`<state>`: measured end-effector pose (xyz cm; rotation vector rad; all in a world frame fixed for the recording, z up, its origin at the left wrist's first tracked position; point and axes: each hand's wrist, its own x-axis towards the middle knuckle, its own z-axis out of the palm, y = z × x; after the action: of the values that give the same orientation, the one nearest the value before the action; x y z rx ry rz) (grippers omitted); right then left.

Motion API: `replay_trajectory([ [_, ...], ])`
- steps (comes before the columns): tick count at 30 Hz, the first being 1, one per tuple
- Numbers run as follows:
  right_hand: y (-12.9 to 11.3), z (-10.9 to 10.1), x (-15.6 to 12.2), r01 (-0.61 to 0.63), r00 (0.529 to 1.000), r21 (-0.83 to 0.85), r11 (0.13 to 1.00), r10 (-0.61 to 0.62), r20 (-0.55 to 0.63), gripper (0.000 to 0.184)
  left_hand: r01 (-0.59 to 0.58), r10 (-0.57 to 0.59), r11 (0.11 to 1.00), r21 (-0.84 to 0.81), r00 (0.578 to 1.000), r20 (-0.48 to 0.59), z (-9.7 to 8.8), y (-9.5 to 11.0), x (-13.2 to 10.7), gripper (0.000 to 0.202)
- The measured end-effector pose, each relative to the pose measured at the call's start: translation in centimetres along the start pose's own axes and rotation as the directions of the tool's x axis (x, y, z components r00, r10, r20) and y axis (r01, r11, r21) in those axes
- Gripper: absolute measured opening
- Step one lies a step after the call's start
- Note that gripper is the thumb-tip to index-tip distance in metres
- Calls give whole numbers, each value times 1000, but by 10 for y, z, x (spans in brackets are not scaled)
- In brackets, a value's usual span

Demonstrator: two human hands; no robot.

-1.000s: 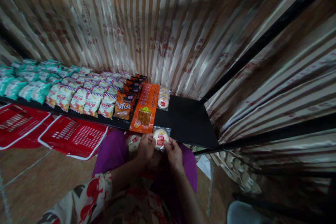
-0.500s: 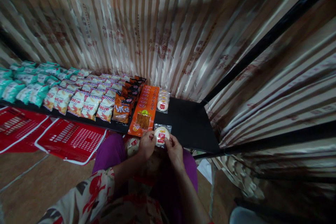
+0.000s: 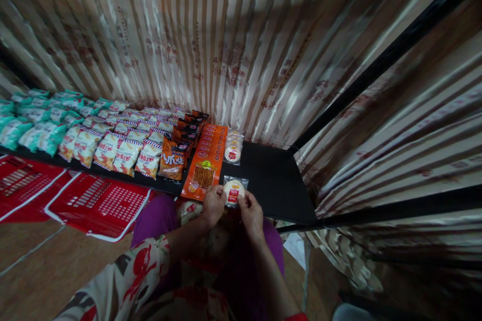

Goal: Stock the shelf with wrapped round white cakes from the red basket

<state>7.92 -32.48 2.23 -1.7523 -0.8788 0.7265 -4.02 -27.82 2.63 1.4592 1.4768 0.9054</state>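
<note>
Between my two hands is a clear packet of round white crackers [image 3: 234, 191] with a red label, over the front edge of the black shelf [image 3: 274, 180]. My left hand [image 3: 214, 204] pinches its left side, and my right hand [image 3: 251, 213] grips the right side with the thumb on top. Similar cracker packets [image 3: 233, 150] stand in a row behind it, against the curtain. To their left lies a flat orange snack packet [image 3: 205, 160]. More round white packets [image 3: 189, 210] show below my left hand, partly hidden.
Orange-and-black bags [image 3: 172, 160], white striped bags [image 3: 126, 155] and teal bags [image 3: 50, 135] fill the shelf leftward in rows. Red baskets [image 3: 101, 200] sit on the floor below. A striped curtain [image 3: 226, 35] hangs behind, and a black pole [image 3: 361, 70] slants at right.
The held cracker packet has shifted slightly right and a little further over the shelf, with both hands still on it. The view has tilted slightly.
</note>
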Motion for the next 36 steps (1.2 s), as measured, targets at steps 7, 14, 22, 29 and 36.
replay_trajectory([
  [7, 1, 2, 11, 1, 1000, -64, 998, -2, -15, 49, -1, 2, 999, 45, 1000, -22, 7, 0, 10, 14],
  [14, -2, 3, 19, 20, 999, -105, 994, -23, -28, 46, 3, -1, 999, 44, 999, -38, 13, -1, 19, 15],
  [22, -3, 3, 32, 13, 999, -205, 979, -20, -30, 41, 36, -34, 999, 33, 998, -59, 16, 3, 23, 21],
  [29, -4, 5, 40, 16, 999, -250, 968, -27, -42, 39, 34, -33, 999, 28, 999, -37, 18, 6, 26, 31],
  [36, -6, 7, 50, 15, 999, -294, 956, -26, -33, 38, 0, 2, 997, 73, 1000, -27, 21, 9, 28, 31],
])
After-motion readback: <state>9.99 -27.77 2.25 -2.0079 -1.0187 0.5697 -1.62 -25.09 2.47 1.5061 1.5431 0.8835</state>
